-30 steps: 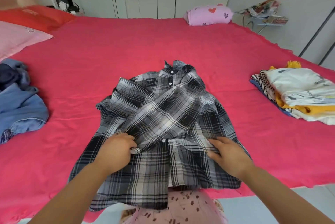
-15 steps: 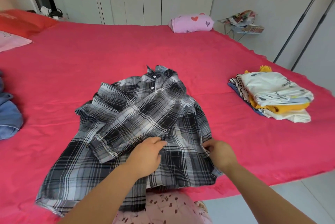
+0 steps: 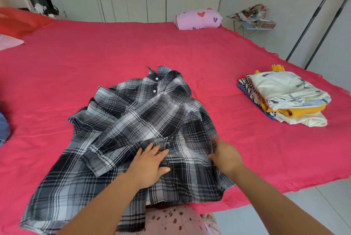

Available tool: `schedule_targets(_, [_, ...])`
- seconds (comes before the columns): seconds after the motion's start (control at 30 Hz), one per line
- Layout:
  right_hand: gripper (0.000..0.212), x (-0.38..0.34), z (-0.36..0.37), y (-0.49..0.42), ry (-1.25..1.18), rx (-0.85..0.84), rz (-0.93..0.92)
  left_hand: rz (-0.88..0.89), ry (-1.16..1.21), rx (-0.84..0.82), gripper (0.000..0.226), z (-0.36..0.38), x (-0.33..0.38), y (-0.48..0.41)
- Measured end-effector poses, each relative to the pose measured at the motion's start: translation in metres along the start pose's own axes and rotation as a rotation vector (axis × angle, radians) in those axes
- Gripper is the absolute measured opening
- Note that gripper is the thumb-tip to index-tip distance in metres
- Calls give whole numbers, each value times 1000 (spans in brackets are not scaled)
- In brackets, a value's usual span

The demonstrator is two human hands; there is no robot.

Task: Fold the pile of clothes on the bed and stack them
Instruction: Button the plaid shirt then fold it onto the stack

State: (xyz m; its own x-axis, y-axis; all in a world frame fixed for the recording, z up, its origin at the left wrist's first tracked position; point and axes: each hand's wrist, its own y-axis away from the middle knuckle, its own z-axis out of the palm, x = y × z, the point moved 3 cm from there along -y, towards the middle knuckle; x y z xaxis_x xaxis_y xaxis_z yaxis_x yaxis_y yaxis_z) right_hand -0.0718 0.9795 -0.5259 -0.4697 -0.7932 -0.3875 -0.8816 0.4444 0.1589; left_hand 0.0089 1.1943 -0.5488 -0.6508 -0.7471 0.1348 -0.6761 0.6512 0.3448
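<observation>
A black, grey and white plaid shirt [image 3: 133, 120] lies spread on the red bed [image 3: 190, 54], collar away from me, both sleeves folded across its front. My left hand [image 3: 150, 166] rests flat on the lower front near the sleeve cuff, fingers apart. My right hand [image 3: 226, 155] presses on the shirt's right side; its fingertips are blurred. A stack of folded clothes [image 3: 284, 96], white on top with yellow beneath, sits to the right on the bed.
Blue garments [image 3: 2, 128] show at the left edge. A pink pillow with hearts [image 3: 197, 19] lies at the far side, red and pink pillows at far left. A small cluttered stand [image 3: 252, 19] and white wardrobe doors stand behind. The bed edge is right before me.
The view has swung right. My left hand slid from the shirt's left side to its middle by the cuff. My right hand stayed on the right side.
</observation>
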Motion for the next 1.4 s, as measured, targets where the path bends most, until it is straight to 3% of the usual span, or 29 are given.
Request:
schedule_targets(0.07, [50,13,-18,-3,-10,33,44,1,-4,7,63,0,0,0])
schedule_targets(0.23, [16,39,-55,-5,58,35,80,26,7,26,65,0,7,1])
schedule_targets(0.37, [12,42,-57,-5,162,-52,138,62,7,36,65,-1,12,5])
schedule_targets(0.6, [10,68,-72,3,218,6,235,155,21,60,63,-2,18,10])
schedule_targets(0.7, [15,75,-54,7,154,-4,280,163,32,179,57,-6,17,17])
schedule_targets(0.8, [25,75,-36,13,45,-26,301,91,29,393,52,-21,1,27])
schedule_targets(0.93, [47,62,-33,20,-17,6,246,-58,21,473,54,-26,-37,41])
schedule_targets(1.03, [51,61,-30,21,-57,-3,266,-288,114,539,51,-21,-77,59])
schedule_targets(1.17, [34,75,-19,21,-50,-48,308,-641,332,470,50,-3,-121,89])
schedule_targets(1.3, [23,72,-19,27,-10,-24,257,-645,269,326,55,12,-125,98])
schedule_targets(1.4, [21,69,-20,28,44,28,222,-580,286,329,55,14,-120,98])
